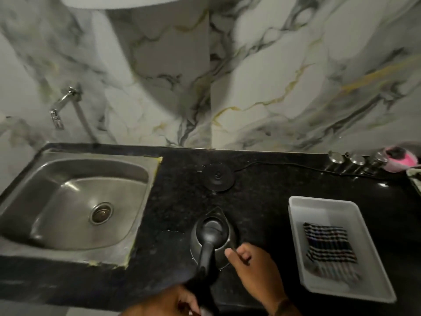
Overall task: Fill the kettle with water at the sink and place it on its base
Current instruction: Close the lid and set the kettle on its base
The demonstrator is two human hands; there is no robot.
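A steel kettle (211,233) with a black lid and black handle stands on the dark counter, spout pointing away from me. My left hand (166,302) is at the bottom edge, wrapped around the lower end of the blurred handle. My right hand (252,267) rests beside the kettle's right side, fingers loosely curled, thumb tip at the kettle's wall. The round black kettle base (218,177) sits bare behind the kettle, and its cord runs off to the right. The steel sink (45,174) lies to the left, dry, with the wall tap (60,110) above its back left corner.
A white plastic tray (296,204) holding a checked cloth (328,242) sits right of the kettle. Steel canisters (355,159) and a pink object (402,158) line the back right. A marble-pattern wall backs the black counter (177,201).
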